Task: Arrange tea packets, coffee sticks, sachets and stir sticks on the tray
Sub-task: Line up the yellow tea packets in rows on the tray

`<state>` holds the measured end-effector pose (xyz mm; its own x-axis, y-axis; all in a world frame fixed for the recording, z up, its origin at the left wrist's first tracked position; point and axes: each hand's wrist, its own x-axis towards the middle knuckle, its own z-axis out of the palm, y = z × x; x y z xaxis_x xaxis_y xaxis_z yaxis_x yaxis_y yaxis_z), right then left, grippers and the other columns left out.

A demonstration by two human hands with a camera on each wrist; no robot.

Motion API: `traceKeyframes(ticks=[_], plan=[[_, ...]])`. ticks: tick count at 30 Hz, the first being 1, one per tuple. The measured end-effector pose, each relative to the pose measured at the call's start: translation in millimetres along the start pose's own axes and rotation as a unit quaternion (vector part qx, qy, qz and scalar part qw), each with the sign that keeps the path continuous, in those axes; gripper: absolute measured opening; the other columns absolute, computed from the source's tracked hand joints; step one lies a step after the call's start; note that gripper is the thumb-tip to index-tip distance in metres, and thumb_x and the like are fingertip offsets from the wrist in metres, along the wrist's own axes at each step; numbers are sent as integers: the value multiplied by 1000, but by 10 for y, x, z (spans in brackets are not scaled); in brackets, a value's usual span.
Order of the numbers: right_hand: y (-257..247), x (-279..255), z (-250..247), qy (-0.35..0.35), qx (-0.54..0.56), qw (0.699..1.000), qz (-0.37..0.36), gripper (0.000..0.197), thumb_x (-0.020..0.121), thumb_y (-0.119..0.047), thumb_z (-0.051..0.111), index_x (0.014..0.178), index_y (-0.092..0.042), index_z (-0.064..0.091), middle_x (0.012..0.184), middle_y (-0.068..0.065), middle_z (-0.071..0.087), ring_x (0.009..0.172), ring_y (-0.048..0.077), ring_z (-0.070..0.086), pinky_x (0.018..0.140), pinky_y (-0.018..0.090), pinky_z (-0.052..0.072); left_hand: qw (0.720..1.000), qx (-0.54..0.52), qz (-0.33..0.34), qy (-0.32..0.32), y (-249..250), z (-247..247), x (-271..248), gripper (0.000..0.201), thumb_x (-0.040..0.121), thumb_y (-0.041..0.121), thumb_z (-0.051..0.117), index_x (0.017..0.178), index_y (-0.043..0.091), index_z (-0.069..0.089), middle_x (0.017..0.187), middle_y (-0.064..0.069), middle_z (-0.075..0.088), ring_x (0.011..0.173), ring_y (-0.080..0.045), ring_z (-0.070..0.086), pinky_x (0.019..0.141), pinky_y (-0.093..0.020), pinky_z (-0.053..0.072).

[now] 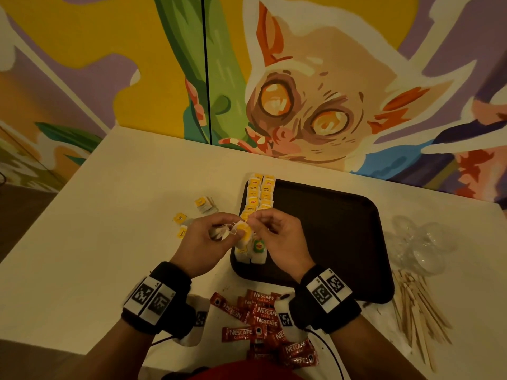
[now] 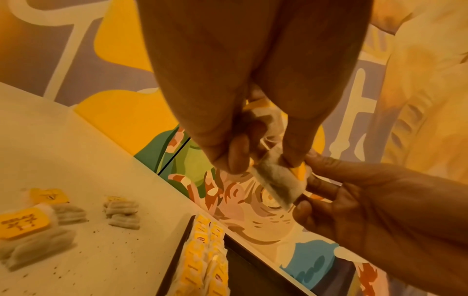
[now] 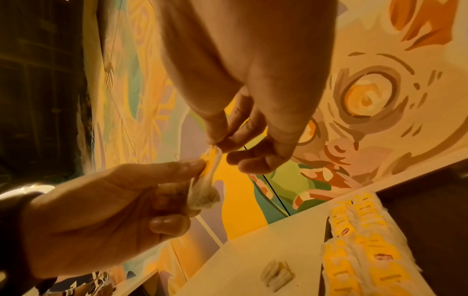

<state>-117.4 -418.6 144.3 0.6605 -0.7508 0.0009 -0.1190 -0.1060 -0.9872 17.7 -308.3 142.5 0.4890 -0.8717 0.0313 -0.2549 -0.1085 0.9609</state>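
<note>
Above the dark tray's (image 1: pixel 343 215) left edge, left hand (image 1: pixel 204 242) and right hand (image 1: pixel 277 237) both pinch a soft, gauzy yellow-tagged tea bag (image 1: pixel 241 231).

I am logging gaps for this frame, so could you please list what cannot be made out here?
- Head view: left hand covers the held tea bag; its print is unreadable.
- Head view: the lowest coffee sticks are cut off by the person's red clothing.
- Right wrist view: tea bag rows blurred, and cut off by the bottom edge.
</note>
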Motion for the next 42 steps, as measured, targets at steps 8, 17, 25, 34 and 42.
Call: traceKeyframes(ticks=[8, 17, 25, 34, 42], plan=[[-125, 26, -93, -30, -43, 998, -32, 10, 85, -14, 74, 92, -22, 75, 90, -2, 75, 85, 13, 70, 82, 36, 58, 997, 62, 41, 5, -16, -38, 38, 7, 85, 18, 73, 89, 18, 78, 86, 6, 72, 80, -11, 66, 70, -25, 50], [-234, 139, -192, -96, -39, 995, -14, 11, 85, -15, 73, 93, -22, 74, 96, 2, 75, 92, 17, 70, 88, 31, 56, 996, 34, 78, -41, 119, -92, 24, 17, 77, 5, 78, 85, 19, 80, 79, 8, 73, 75, -8, 68, 72, -14, 48], [-60, 79, -105, -106, 109, 981, 123, 24, 89, 6, 62, 96, -15, 72, 100, 12, 73, 81, 19, 64, 62, 25, 49, 996, -52, 59, 31, 141, -76, 31, 9, 77, 9, 77, 85, 9, 79, 83, -3, 76, 79, -13, 70, 73, -20, 53], [35, -15, 3, -72, 107, 984, 119, 19, 95, -3, 59, 108, -9, 71, 89, 11, 69, 74, 28, 56, 68, 30, 52, 993, -46, 16, 110, 64, 19, 34, 14, 79, 9, 77, 82, 22, 76, 83, 13, 75, 75, 1, 68, 70, -9, 48], [255, -1, 37, -56, -18, 996, 71, 17, 89, -18, 70, 91, -1, 71, 89, 10, 71, 80, 12, 67, 73, 27, 55, 994, -2, -8, 113, -112, 89, -4, 10, 80, 8, 77, 83, 17, 76, 80, 15, 73, 77, 2, 67, 69, -7, 47]])
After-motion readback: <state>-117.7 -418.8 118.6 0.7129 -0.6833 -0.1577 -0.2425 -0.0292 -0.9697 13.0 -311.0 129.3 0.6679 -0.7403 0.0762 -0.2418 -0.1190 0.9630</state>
